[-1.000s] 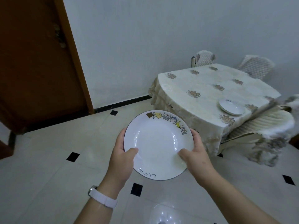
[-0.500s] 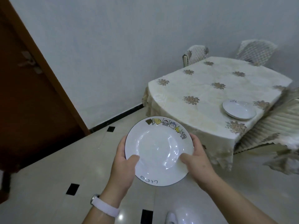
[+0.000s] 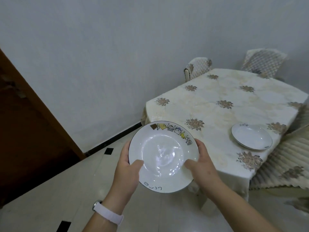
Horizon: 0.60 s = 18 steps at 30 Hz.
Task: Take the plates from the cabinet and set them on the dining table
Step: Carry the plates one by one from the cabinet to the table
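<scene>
A: What are the hands doing?
B: The left hand [image 3: 127, 171] and right hand [image 3: 202, 166] grip the plate [image 3: 163, 156] by opposite rims, thumbs on top, over the floor.
A: What changed?
B: The table [image 3: 217, 91] has come nearer within the last second, so the person seems close to setting down.
A: Any obstacles?
B: A second plate [image 3: 251, 138] lies near the table's right edge. Chairs [image 3: 198, 68] stand on the far side, and a door [image 3: 25, 131] is on the left.

Two plates [image 3: 163, 158] [image 3: 251, 138], two hands [image 3: 127, 174] [image 3: 202, 168], one table [image 3: 217, 91], two quilted chair backs [image 3: 198, 68] [image 3: 264, 64], one wristband [image 3: 108, 214].
</scene>
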Motion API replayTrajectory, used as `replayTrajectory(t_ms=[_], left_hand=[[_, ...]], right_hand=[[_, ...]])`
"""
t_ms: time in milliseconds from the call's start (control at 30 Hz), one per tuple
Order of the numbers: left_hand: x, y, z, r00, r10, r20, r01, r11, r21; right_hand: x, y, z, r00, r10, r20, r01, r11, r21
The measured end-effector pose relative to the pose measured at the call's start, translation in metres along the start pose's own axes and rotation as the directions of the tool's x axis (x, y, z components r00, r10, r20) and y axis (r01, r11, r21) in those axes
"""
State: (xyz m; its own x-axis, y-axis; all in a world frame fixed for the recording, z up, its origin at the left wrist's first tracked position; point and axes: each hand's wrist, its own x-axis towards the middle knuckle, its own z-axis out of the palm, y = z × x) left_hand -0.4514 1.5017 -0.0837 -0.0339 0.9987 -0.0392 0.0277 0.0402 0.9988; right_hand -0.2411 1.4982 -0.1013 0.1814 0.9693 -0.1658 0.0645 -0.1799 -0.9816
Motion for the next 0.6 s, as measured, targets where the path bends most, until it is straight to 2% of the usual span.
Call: replayTrajectory(t_ms=[267,600], left_hand=[[0.077,-0.016,0.001,0.998,-0.030,0.050,0.032,0.999,-0.034],[0.243,-0.020,-0.015,0.965,-0.053,0.258,0.065,0.997,-0.040]], right_hand=[[0.060,0.003,0.016,0.996,0.048,-0.077,-0.048,0.999,0.012],[0.174,-0.022,0.067,0.958,0.068,-0.278,-0.061,0.998,0.034]])
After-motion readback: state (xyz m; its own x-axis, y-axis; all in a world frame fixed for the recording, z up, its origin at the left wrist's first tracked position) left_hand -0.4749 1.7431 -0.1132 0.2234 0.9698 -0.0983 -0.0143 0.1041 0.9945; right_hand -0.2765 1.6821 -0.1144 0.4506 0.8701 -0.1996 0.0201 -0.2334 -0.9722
